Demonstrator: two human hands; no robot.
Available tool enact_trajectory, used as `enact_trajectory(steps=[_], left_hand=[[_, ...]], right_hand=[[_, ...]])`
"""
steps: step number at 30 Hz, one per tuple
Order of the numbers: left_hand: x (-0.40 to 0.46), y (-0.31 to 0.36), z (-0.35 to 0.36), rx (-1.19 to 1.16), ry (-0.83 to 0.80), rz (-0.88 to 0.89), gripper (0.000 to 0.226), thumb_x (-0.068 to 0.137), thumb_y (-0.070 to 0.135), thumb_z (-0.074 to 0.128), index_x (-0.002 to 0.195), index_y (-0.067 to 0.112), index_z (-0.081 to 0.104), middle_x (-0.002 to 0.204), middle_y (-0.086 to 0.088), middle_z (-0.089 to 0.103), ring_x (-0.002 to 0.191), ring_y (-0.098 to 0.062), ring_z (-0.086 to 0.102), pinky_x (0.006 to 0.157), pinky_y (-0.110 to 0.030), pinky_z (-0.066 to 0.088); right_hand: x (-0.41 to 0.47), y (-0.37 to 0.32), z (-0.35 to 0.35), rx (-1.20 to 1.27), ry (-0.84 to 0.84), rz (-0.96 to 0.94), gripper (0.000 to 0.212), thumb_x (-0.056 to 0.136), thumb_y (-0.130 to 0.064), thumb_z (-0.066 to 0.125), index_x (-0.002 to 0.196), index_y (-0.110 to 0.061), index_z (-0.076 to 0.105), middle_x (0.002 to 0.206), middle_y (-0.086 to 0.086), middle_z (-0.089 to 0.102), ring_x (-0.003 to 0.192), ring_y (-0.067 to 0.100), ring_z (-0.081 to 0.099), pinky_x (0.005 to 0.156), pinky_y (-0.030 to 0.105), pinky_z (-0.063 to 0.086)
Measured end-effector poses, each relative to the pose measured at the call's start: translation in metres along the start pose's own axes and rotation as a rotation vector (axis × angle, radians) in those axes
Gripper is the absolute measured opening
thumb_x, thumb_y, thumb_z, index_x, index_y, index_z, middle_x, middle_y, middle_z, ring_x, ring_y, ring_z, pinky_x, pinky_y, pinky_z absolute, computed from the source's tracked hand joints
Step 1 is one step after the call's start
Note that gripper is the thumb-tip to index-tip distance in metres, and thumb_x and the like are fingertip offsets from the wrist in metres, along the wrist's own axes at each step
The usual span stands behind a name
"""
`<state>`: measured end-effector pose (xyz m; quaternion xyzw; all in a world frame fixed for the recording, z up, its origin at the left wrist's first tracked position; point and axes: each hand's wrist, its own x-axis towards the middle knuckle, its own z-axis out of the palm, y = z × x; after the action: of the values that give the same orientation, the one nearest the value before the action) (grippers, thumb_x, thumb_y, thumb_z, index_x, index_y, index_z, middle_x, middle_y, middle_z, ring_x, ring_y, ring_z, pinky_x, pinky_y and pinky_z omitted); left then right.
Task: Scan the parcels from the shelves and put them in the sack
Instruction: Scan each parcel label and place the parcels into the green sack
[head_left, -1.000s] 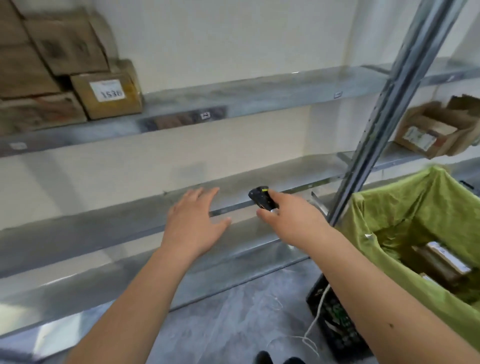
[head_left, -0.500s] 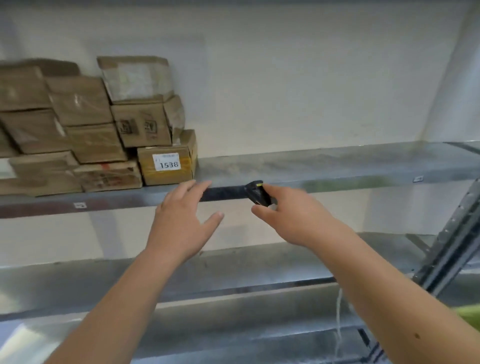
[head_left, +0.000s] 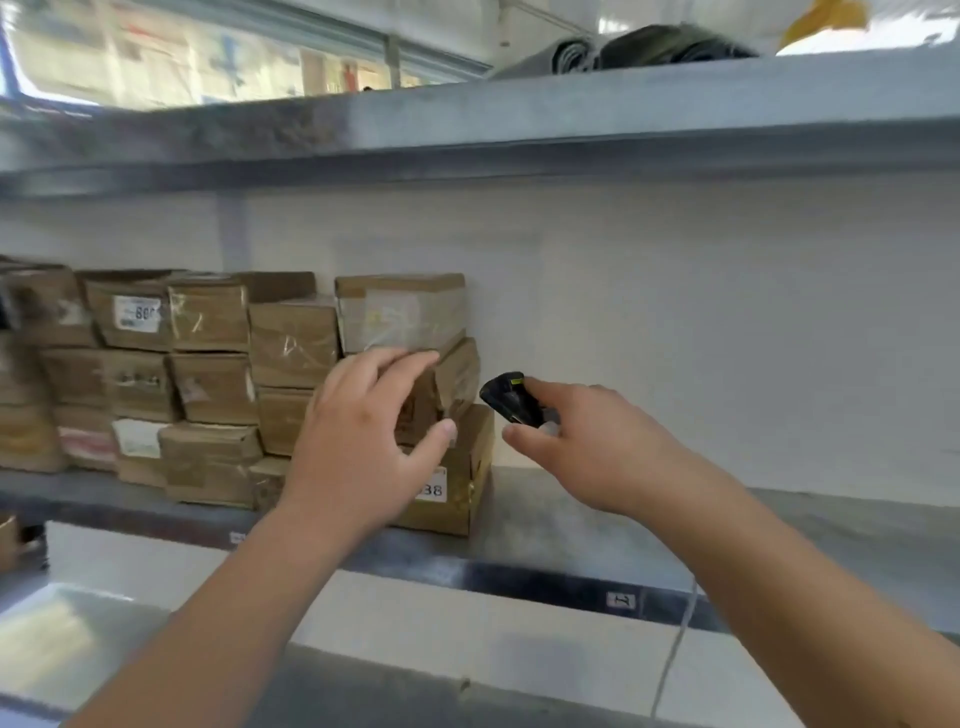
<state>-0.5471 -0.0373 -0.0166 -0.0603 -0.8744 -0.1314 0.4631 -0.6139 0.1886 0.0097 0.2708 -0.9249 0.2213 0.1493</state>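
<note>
The view has risen since half a second ago: the parcels (head_left: 405, 317) now sit level with the hands. The left hand (head_left: 358, 441), grip spread and empty, reaches the taped brown stack on the shelf (head_left: 623, 525); the right hand (head_left: 597, 452) pinches a black scanner (head_left: 511, 397).

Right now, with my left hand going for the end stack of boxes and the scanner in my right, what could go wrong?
1. The open left hand reaches at the middle brown cardboard box, which bears the taped top box; pulling it could topple that one.
2. The right hand pinches the small black scanner in its fingers only; a bump might drop it.
</note>
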Motion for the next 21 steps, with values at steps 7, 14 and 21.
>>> enact_trajectory(steps=[7,14,21], left_hand=[[0.062,-0.027,-0.020,0.141,0.141,0.099,0.056,0.088,0.052,0.062,0.138,0.027,0.061,0.140,-0.002,0.056,0.135,-0.025,0.046,0.111,-0.048,0.038],[0.113,-0.061,-0.027,-0.071,-0.206,-0.149,0.075,0.086,0.081,0.055,0.151,0.047,0.041,0.157,0.005,0.042,0.140,-0.019,0.043,0.109,-0.038,0.042],[0.142,-0.070,-0.023,0.030,-0.383,-0.150,0.088,0.079,0.095,0.040,0.149,0.042,0.046,0.140,0.000,0.062,0.116,-0.023,0.060,0.083,-0.034,0.050]], right_hand=[[0.054,-0.023,-0.012,0.037,0.041,-0.050,0.045,0.094,-0.064,0.051,0.134,-0.045,0.054,0.099,-0.004,0.066,0.080,0.016,0.062,0.064,0.033,0.049],[0.083,-0.037,-0.019,-0.071,0.074,0.024,0.056,0.096,-0.065,0.049,0.148,-0.043,0.045,0.107,-0.007,0.065,0.075,0.012,0.062,0.053,0.030,0.042],[0.087,-0.044,-0.015,-0.091,0.071,0.099,0.048,0.097,-0.064,0.050,0.136,-0.037,0.053,0.109,-0.005,0.065,0.085,0.014,0.061,0.065,0.030,0.048]])
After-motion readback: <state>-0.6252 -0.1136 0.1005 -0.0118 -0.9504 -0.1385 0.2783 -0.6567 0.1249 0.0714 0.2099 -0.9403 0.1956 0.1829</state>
